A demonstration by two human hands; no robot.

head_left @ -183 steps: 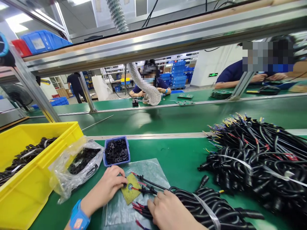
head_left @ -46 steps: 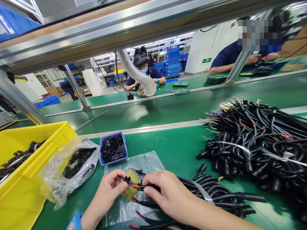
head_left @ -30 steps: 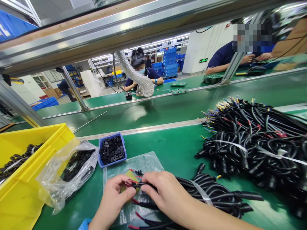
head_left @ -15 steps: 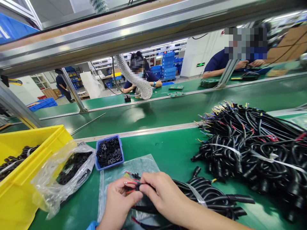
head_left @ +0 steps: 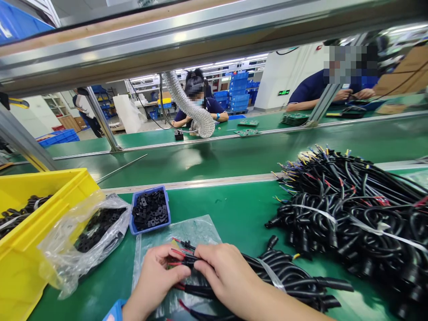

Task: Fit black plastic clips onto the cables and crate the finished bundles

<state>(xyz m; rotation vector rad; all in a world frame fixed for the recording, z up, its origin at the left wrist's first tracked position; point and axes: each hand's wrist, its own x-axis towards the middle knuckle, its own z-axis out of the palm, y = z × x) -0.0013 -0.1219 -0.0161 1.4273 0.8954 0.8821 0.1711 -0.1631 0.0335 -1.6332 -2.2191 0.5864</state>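
My left hand (head_left: 160, 272) is curled at the red wire ends of black cables, its thumb and fingers closed around them. Beside it on the right, my right hand (head_left: 222, 272) pinches a black cable (head_left: 190, 257) just behind its red wires. More cables of the tied bundle (head_left: 287, 272) run under my right hand, over a clear plastic bag (head_left: 197, 227) on the green table. What lies between my left fingertips is partly hidden.
Left are a yellow bin (head_left: 63, 205), a plastic bag of black parts (head_left: 100, 227) and a blue tray (head_left: 133, 223) of small black pieces. A large cable pile (head_left: 334, 209) lies right. Two people (head_left: 214, 107) sit beyond the metal frame (head_left: 214, 182).
The view has shifted slightly. My left hand has moved a little left, with its fingers a bit farther from my right hand, and more of the red wires shows between them.
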